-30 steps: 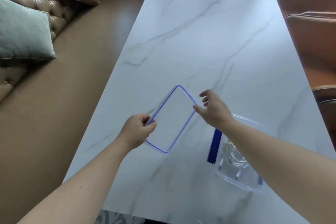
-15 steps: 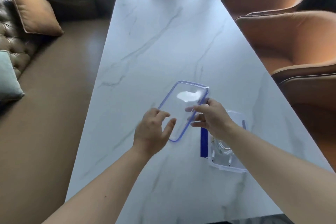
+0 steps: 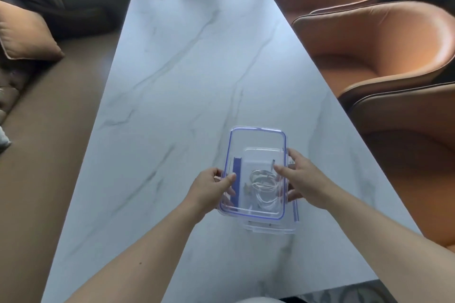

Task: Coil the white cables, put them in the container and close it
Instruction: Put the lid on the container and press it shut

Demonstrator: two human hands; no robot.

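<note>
On the marble bench, flanked on the right by three orange chairs and on the left by a sofa with one tan cushion, stands one clear container, close to the near edge. One clear lid with a blue seal hangs just above it, carried by both hands. The left grip clasps the lid's left long edge, thumb on top and fingers beneath. The right grip clasps the right long edge the same way, its fingers showing through the plastic. The lid's long axis runs away from the person, in line with the container's, but the lid sits a little to the left and farther off than the rim below — so the next move, as I judge it, is down, slightly right and toward the body. The container lies nearer the right grip. Two blue clasps show, one on each long side. The white cables lie coiled inside as one bundle — how many cannot be told.
</note>
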